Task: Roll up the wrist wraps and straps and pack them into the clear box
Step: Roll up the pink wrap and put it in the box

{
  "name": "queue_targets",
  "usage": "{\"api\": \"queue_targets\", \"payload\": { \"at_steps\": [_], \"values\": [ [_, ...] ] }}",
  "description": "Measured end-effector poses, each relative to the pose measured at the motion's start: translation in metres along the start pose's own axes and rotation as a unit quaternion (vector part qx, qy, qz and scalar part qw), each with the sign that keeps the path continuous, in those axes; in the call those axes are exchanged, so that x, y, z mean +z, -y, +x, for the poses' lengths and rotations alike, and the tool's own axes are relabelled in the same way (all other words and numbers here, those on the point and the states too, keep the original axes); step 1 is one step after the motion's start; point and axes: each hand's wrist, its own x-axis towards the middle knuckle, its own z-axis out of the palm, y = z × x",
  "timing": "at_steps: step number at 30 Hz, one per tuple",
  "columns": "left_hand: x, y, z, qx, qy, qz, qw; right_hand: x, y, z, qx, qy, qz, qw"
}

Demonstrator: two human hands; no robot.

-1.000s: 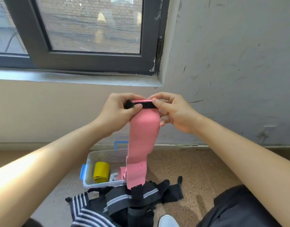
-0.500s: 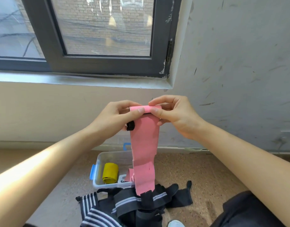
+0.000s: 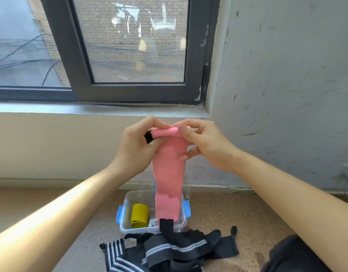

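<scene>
Left hand (image 3: 136, 146) and right hand (image 3: 204, 143) pinch the rolled top of a long pink fabric wrist wrap (image 3: 169, 173) above the clear plastic box (image 3: 128, 226).

The hanging pink wrap (image 3: 169, 173) screens the right half of the clear box (image 3: 137, 229); a yellow roll (image 3: 139, 215) sits left; black straps (image 3: 175, 246) crowd its near wall.

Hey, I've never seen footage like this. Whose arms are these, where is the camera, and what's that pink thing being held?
There is no machine here. A person wears a camera on the head, so you look down along their own arms. The left hand and the right hand pinch the top of a pink wrap. Its upper end is rolled and the rest hangs down. Below, on the floor, stands a clear box with a yellow roll inside. In front of the box lies a pile of black straps, some of them striped.
</scene>
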Motion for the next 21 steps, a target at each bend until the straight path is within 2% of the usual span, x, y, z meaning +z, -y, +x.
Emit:
{"api": "queue_targets", "payload": {
  "at_steps": [3,5,7,9,11,18,21],
  "values": [
    [0.0,0.001,-0.001,0.036,-0.01,0.021,0.999,0.002,0.002,0.001,-0.021,-0.011,0.007,1.0],
    [-0.001,0.0,0.001,0.009,0.003,0.014,1.0,0.002,0.001,0.001,-0.031,-0.022,0.01,0.999],
    [-0.003,-0.003,0.004,-0.092,0.043,-0.037,0.994,0.002,-0.001,0.002,-0.042,-0.036,0.02,0.998],
    [-0.004,-0.005,0.004,-0.207,0.096,-0.131,0.965,0.001,-0.005,0.003,-0.058,-0.051,0.028,0.997],
    [-0.005,-0.004,0.004,-0.255,0.109,-0.187,0.943,0.0,-0.008,0.004,-0.08,-0.062,0.018,0.995],
    [-0.001,0.003,0.011,-0.218,0.053,-0.156,0.962,-0.002,-0.023,0.019,-0.167,-0.106,-0.13,0.972],
    [-0.005,0.009,0.014,-0.191,0.038,-0.151,0.969,-0.003,-0.021,0.026,-0.112,-0.07,-0.097,0.986]
  ]
}}
